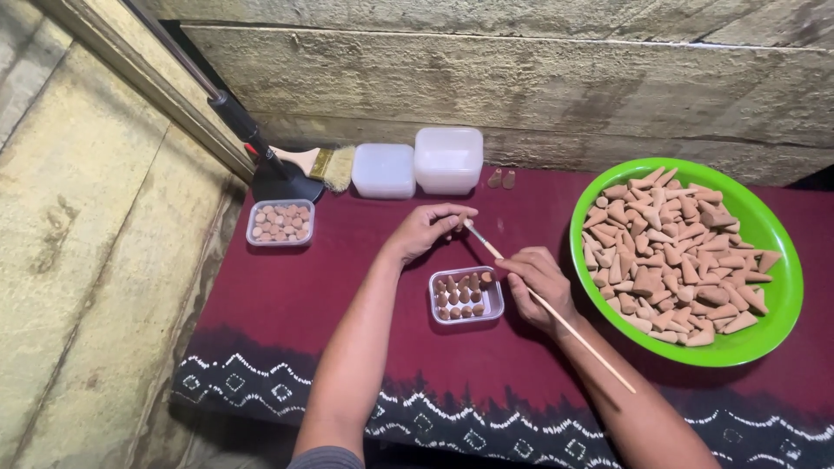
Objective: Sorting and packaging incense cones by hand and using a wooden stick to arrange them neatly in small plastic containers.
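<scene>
My right hand (539, 285) grips a thin wooden stick (556, 313) that slants from lower right up toward my left hand. My left hand (426, 229) pinches something small at the stick's upper tip; what it holds is too small to tell, likely a brown cone. Between and just below the hands sits a small clear rectangular box (466, 296) with several brown cones standing upright in it. A round green tray (773, 234) at the right is heaped with many tan clay-coloured cones (673, 256).
A second small box (280, 222) full of cones sits at the left. Two white lidded containers (384, 169) (448, 158), a paintbrush (321, 161) and two loose cones (501, 179) lie by the rough wall. A dark red patterned cloth (347, 287) covers the table.
</scene>
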